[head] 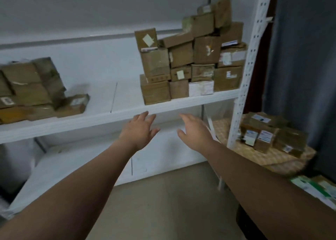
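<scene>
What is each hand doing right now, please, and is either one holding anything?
Left hand: open, fingers spread, holding nothing, below the shelf edge.
Right hand: open, holding nothing, reaching toward the stacked cardboard boxes.

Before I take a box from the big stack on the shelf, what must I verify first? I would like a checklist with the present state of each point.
1. The left grip is free, fingers spread: ok.
2. The right grip is free, fingers straight: ok.
3. Both have reached the stack: not ok; they hang low at the front edge of the shelf, apart from every box.
4. The stack sits evenly: not ok; the top boxes lean and are piled unevenly.
5. Bare shelf beside the stack, on its left: ok.
6. Weight of the boxes: cannot tell.
</scene>
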Action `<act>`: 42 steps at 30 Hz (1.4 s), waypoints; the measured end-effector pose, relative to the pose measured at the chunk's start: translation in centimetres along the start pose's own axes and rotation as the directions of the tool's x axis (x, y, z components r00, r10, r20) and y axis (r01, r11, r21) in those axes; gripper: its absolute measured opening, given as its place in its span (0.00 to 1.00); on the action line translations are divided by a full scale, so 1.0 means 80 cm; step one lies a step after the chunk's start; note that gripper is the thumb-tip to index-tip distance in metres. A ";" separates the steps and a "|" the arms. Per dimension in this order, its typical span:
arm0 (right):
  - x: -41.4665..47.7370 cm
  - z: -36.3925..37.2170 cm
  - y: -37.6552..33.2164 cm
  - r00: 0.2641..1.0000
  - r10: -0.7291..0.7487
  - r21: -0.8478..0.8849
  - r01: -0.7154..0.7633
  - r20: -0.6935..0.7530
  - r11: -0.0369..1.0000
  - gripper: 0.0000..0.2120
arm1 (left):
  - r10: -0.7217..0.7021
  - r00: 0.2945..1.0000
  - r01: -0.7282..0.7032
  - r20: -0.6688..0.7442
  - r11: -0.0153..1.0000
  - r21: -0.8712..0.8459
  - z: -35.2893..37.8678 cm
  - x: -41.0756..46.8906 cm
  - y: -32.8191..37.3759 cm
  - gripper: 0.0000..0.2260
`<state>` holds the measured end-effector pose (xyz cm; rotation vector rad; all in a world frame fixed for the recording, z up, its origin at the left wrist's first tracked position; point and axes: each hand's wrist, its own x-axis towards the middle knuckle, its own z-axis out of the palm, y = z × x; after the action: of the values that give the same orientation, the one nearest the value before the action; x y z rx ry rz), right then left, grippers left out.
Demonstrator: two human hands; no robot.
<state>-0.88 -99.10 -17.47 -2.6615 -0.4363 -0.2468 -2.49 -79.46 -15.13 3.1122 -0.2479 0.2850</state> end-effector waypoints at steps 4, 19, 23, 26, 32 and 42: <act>0.065 -0.007 -0.024 0.995 -0.076 0.052 0.079 -0.057 0.996 0.27 | -0.028 0.990 0.025 -0.136 0.999 -0.027 -0.029 0.039 -0.038 0.26; 0.312 -0.115 0.007 0.883 -0.265 0.125 0.335 -0.387 0.934 0.21 | -0.226 0.847 0.065 -0.480 0.942 -0.329 -0.104 0.295 -0.067 0.28; 0.372 -0.144 -0.006 0.829 -0.346 0.037 0.402 -0.439 0.915 0.20 | -0.365 0.782 0.121 -0.505 0.885 -0.450 -0.120 0.358 -0.070 0.36; 0.408 -0.159 -0.009 0.819 -0.379 -0.064 0.391 -0.430 0.918 0.20 | -0.396 0.728 0.133 -0.560 0.882 -0.451 -0.138 0.395 -0.075 0.40; 0.438 -0.154 0.007 0.858 -0.338 -0.088 0.331 -0.387 0.940 0.13 | -0.400 0.696 0.139 -0.597 0.890 -0.434 -0.123 0.430 -0.066 0.34; 0.450 -0.136 -0.053 0.769 -0.345 0.273 0.547 -0.539 0.792 0.25 | -0.527 0.578 -0.470 -0.623 0.410 -0.782 -0.147 0.376 -0.147 0.18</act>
<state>30.20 -90.77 2.47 -1.9438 -0.8673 -0.8249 26.45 -72.27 1.97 1.5339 -0.1950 1.1139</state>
